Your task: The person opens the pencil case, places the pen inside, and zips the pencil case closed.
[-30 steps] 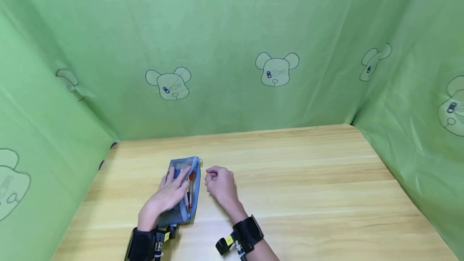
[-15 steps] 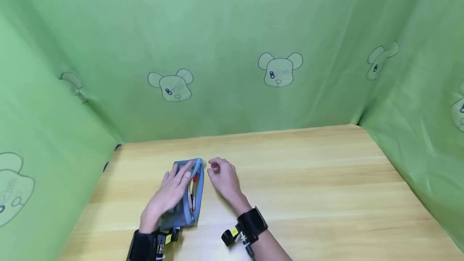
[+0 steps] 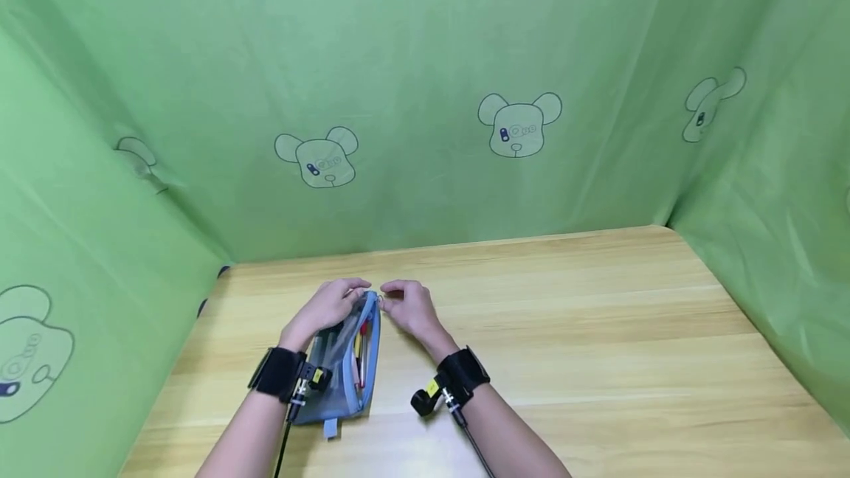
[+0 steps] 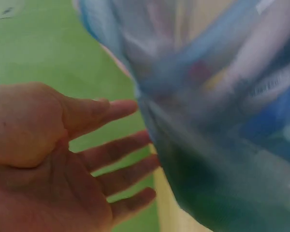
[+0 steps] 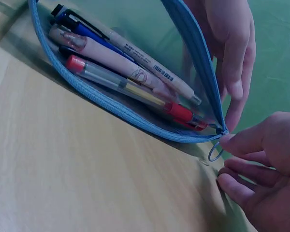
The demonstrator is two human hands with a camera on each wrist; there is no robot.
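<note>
pencil case point(image 3: 345, 371) unzipped, left hand point(image 3: 330, 306) gripping its end, right hand point(image 3: 406, 306) pinching zipper pull point(image 5: 215, 152), pen print unreadable

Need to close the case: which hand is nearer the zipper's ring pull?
Right. The right hand's fingertips touch the ring pull at the pencil case's far end; the left hand holds the case's upper edge just behind it.

My pouch point(image 3: 345, 367): translucent mesh cloth, blue woven zip tape, metal ring pull point(image 5: 215, 152). Glossy plastic pens point(image 5: 130, 72). Smooth matt wood surface point(image 3: 564, 330).

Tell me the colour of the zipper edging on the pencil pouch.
Light blue; the zipper edging shows best in the right wrist view, bordering the clear pencil pouch.
</note>
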